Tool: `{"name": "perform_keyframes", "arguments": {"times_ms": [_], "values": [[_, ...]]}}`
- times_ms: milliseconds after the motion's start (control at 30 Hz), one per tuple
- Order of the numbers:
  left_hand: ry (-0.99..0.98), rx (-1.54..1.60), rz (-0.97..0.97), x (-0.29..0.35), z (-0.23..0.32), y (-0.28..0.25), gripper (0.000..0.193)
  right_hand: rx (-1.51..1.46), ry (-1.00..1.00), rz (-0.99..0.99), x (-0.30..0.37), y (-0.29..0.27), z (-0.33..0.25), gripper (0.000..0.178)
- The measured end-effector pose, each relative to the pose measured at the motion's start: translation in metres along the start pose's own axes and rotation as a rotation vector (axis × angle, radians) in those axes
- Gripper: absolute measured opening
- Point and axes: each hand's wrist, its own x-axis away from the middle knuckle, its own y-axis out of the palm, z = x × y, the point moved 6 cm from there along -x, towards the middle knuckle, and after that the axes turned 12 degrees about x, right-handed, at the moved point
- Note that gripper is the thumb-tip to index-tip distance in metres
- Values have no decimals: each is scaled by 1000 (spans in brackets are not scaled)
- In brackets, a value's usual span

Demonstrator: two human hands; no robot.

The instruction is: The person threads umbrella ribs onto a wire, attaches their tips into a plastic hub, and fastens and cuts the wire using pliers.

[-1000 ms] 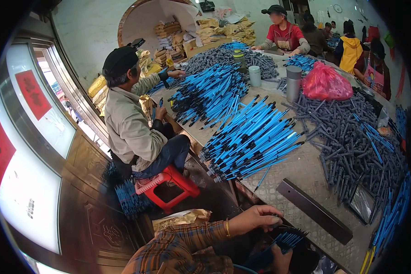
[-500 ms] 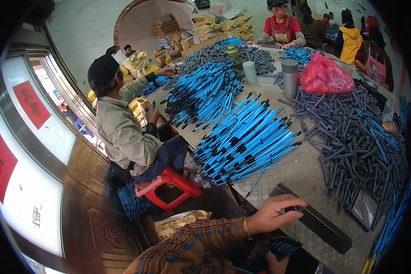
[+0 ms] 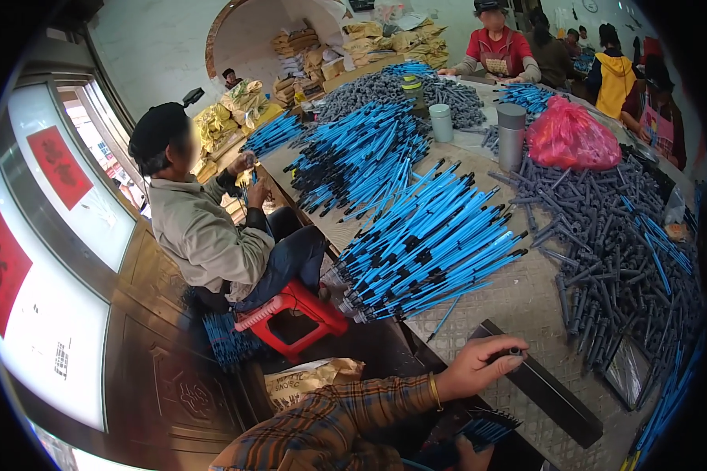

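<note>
Sitting at about nine o'clock, a co-worker in a beige jacket (image 3: 200,231) perches on a red stool (image 3: 294,310), both hands busy up by a few blue pens, with a loose bundle of blue pens (image 3: 224,345) on the floor just behind the stool, where a shifted foot could scatter it. Nearer the middle, a big fan of blue pens (image 3: 428,243) lies on the surface (image 3: 518,302), its black tips overhanging the near edge at seven o'clock; I judge a nudge there could send some sliding off. At five o'clock the person's left hand (image 3: 479,365), in a plaid sleeve with a gold bangle, is curled narrow around a small dark pen part (image 3: 507,353), resting it at the near end of a long dark flat bar (image 3: 546,385). The part is tiny and pinched only at the fingertips, so it could slip and roll under the bar or into the gap at the edge. The right hand (image 3: 470,457) is barely visible at six o'clock, low under the surface beside a clutch of blue pens (image 3: 487,430); whether it grips them I cannot tell. At three o'clock a heap of grey barrels (image 3: 613,251) sprawls loosely, easy to tangle with a reaching sleeve.
</note>
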Motion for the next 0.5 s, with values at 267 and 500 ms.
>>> {"name": "perform_keyframes", "arguments": {"times_ms": [267,500], "values": [[69,-56,34,3,4,0,30,-182,-213,-46,-14,6,28,22],[25,-52,65,4,6,1,27,-105,-304,-40,-24,5,51,16]]}}
